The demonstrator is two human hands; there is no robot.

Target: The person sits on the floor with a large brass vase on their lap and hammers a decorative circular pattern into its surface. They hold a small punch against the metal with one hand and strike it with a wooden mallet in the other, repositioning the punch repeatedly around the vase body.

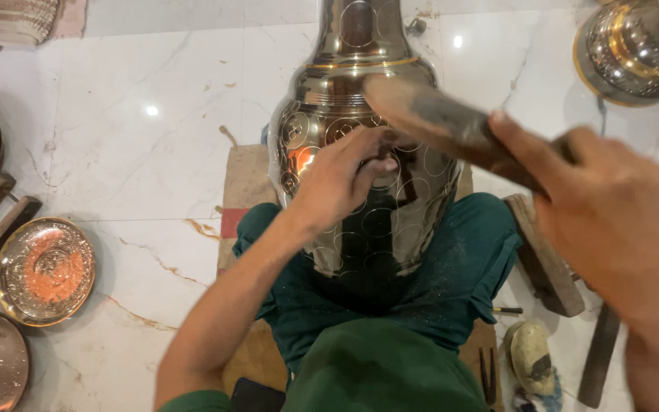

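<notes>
Chasing circles into the metal vase (pixel 360 152): our left hand (pixel 341 179) pinches a punch, right hand (pixel 612 221) grips the hammer (pixel 436 122); next, a square strike.

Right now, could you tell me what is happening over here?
A person seated on the floor has a large shiny metal vase lying across their lap. The left hand presses a small tool against its engraved side, while the right hand holds a wooden mallet raised above it. Metal plates lie nearby.
</notes>
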